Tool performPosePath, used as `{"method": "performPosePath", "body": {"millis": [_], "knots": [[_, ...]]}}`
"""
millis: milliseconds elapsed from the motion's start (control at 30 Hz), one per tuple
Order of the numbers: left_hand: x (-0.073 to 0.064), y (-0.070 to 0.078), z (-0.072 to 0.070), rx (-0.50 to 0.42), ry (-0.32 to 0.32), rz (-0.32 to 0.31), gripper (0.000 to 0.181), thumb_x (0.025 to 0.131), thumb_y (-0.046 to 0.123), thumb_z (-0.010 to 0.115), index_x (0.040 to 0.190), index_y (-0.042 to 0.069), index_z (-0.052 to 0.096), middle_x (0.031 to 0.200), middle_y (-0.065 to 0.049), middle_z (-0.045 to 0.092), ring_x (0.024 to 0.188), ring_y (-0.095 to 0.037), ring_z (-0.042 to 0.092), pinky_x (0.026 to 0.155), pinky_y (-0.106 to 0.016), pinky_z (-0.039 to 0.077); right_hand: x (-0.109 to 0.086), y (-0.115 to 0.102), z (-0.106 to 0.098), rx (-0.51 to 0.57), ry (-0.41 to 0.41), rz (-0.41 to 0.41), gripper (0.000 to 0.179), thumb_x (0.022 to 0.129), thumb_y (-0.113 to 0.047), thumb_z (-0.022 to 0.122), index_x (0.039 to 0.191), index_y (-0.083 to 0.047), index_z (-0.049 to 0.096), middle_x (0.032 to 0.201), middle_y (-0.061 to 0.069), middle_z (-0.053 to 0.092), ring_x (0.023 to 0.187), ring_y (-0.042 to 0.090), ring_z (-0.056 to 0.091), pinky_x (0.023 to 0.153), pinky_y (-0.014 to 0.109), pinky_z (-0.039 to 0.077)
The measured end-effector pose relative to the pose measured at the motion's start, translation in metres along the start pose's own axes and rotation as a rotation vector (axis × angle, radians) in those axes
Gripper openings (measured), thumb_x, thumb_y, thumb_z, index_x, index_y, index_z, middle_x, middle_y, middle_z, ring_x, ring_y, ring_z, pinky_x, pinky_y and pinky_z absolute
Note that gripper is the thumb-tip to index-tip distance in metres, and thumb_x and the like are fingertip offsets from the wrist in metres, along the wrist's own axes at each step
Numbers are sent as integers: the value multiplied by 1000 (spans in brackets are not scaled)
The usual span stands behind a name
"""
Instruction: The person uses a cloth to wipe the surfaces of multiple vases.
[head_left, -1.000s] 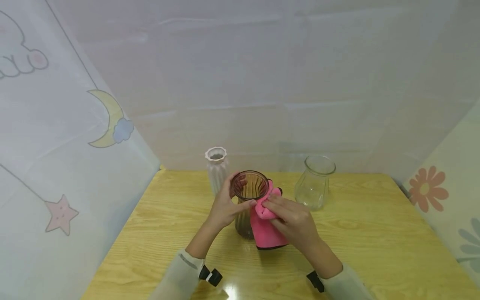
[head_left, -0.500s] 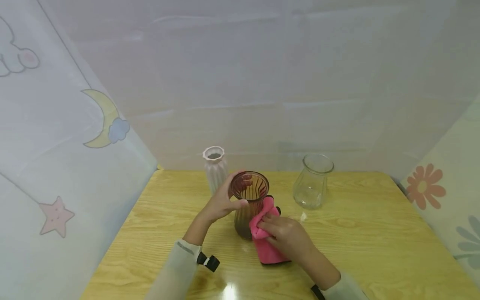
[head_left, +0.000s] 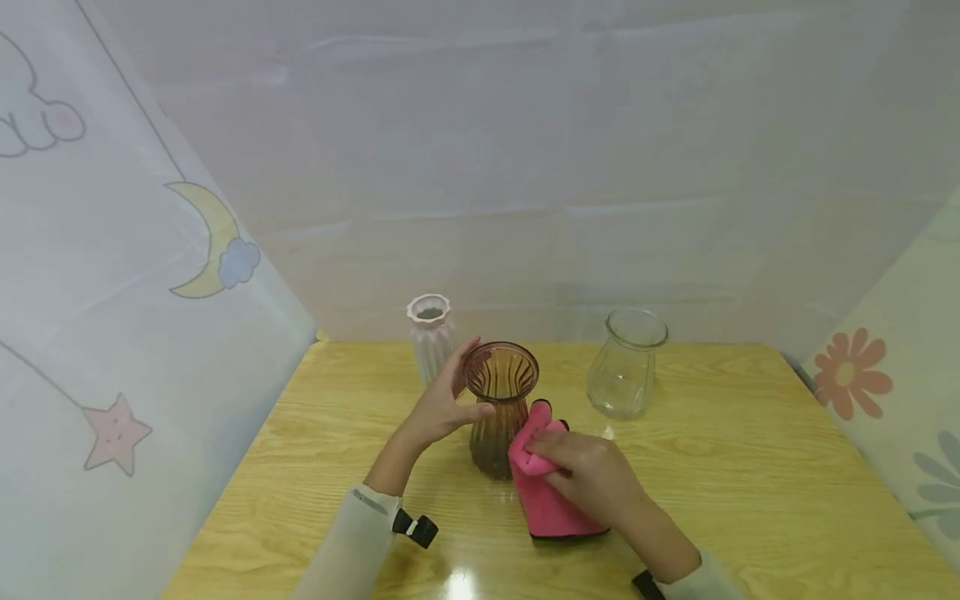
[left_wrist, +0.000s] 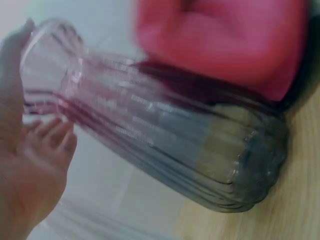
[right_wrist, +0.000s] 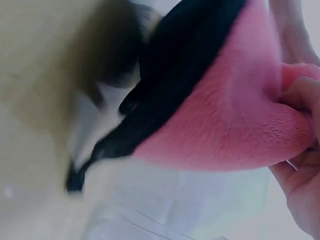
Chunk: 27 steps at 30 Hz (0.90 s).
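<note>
A ribbed glass vase [head_left: 491,446], reddish-brown at the top and smoky grey below, stands upright on the table. My left hand [head_left: 438,408] holds it round the neck, thumb in front and fingers behind. In the left wrist view the fingertips show close beside the neck of the vase [left_wrist: 170,135]. At the vase's right side, my right hand [head_left: 596,471] grips a bunched pink cloth [head_left: 555,508] with black edging. Part of the cloth hangs down toward the table. The right wrist view shows the plush pink cloth [right_wrist: 215,125] pinched between thumb and fingers.
Behind the left hand stands a white fluted vase [head_left: 432,346]. A clear glass vase [head_left: 622,383] is farther back on the right. The wooden table [head_left: 735,500] meets a pale sheet wall [head_left: 465,167] at its back edge.
The right hand and pink cloth have moved down from the vase's rim along its right side, then slightly right. The left thumb has shifted left off the front of the neck.
</note>
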<state>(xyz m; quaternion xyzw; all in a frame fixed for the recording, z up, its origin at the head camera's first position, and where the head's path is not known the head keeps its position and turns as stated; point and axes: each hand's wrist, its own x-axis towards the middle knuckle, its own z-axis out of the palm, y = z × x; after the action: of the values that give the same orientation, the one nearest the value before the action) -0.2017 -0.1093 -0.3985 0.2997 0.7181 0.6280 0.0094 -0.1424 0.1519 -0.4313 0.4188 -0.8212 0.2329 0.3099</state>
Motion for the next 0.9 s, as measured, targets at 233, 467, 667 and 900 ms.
{"method": "performPosePath", "body": {"millis": [233, 467, 667, 900], "knots": [[-8, 13, 18, 122, 157, -17, 115, 78, 51, 86, 159, 1, 21, 153, -21, 44, 142, -36, 43, 118, -47, 34, 21, 1, -16, 33, 257, -19, 39, 104, -40, 55, 110, -11, 80, 110, 7, 77, 96, 26, 75, 86, 37, 59], [-8, 19, 28, 153, 223, -98, 110, 80, 43, 86, 158, 1, 22, 150, -18, 48, 139, -32, 48, 116, -48, 37, 31, 1, -7, 48, 318, -60, 36, 104, -36, 57, 107, -9, 80, 109, 10, 77, 98, 27, 75, 86, 39, 59], [-7, 18, 28, 189, 251, -87, 103, 80, 44, 85, 155, 3, 28, 141, -16, 56, 133, -31, 54, 114, -50, 40, 32, 2, 0, 59, 278, -29, 40, 104, -37, 54, 105, -8, 80, 108, 11, 77, 98, 30, 74, 86, 39, 59], [-5, 12, 22, 139, 185, -21, 97, 83, 35, 84, 153, -1, 28, 142, -19, 54, 130, -31, 55, 112, -44, 42, 27, -2, 8, -26, 201, -77, 23, 85, -18, 79, 104, -6, 80, 103, 12, 77, 94, 27, 75, 76, 40, 61]]}}
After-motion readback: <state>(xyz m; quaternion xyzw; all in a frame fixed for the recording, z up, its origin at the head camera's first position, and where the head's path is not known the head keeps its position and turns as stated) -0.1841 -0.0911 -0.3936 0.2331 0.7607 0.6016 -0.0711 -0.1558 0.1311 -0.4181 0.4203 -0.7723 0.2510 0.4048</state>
